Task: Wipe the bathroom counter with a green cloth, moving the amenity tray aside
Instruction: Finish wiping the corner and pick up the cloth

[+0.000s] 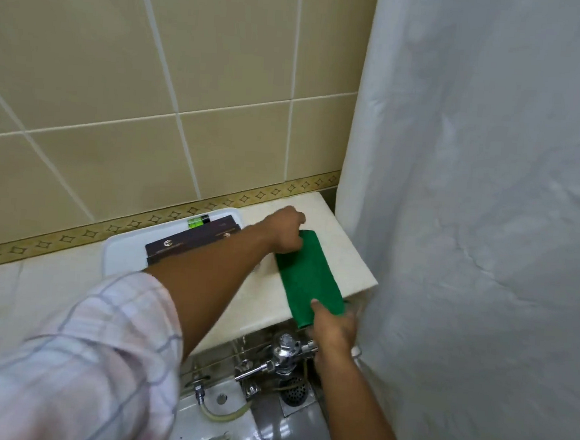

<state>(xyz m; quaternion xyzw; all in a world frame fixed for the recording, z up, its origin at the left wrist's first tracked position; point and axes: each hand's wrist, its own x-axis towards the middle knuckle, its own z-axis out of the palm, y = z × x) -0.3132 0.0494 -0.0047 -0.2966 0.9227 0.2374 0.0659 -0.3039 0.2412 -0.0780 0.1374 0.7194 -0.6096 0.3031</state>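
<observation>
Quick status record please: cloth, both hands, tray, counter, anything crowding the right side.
cloth: folded green cloth lying flat at the counter's right end
left hand: gripping the cloth's far end
right hand: holding its near end at the front edge
tray: white plastic amenity tray left of the cloth, holding a dark brown box
counter: cream stone counter
right side: white shower curtain hangs at the counter's end

Matt green cloth [307, 276] on glossy stone counter [344, 251].
</observation>
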